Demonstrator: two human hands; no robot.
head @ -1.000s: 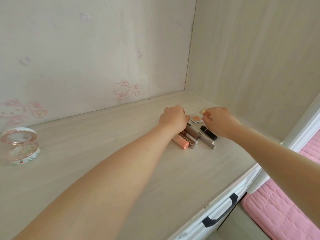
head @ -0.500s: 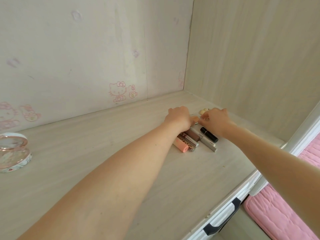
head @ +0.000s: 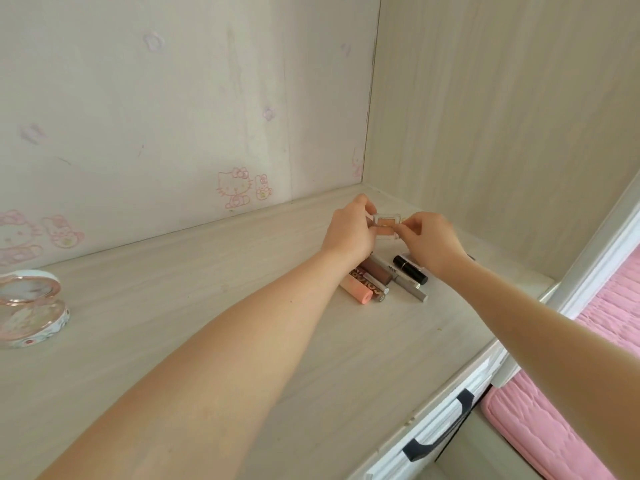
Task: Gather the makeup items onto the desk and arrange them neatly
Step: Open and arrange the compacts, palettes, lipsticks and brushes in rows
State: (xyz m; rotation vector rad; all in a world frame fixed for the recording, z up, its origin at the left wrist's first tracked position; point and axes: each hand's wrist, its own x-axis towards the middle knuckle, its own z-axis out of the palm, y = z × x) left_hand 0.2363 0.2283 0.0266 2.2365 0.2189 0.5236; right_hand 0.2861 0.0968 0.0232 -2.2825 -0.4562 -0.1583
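A pale wood-grain desk point(head: 207, 306) fills most of the view and runs back into a corner. The back wall point(head: 156, 116) behind it carries faint pink cartoon cat stickers point(head: 233, 187), and a wood-grain side panel point(head: 502, 116) closes the right side. A pink quilted bed point(head: 554, 431) lies low at the right, beyond the desk's front edge. Under that edge is a white drawer point(head: 446, 407) with a black handle point(head: 438, 434).

Two bare forearms reach across the desk towards the corner. At the far left edge of the desk, well apart from everything else, a round floral compact point(head: 31, 306) stands open with its rose-gold mirror lid raised.

The left hand point(head: 349, 233) and the right hand point(head: 433, 240) meet near the back right of the desk. Both have curled fingers and pinch the sides of a small clear square case point(head: 386, 225) with a peach pan inside. The case sits between the two hands, just behind the row of tubes. Whether it touches the desk cannot be told.

The row of tubes lies side by side, just in front of the hands and partly under the wrists. From left to right there is a peach tube point(head: 356, 291), a glittery gloss tube point(head: 375, 289), a brown tube point(head: 377, 271), a silver tube point(head: 407, 282) with dark lettering, and a black lipstick point(head: 410, 268).
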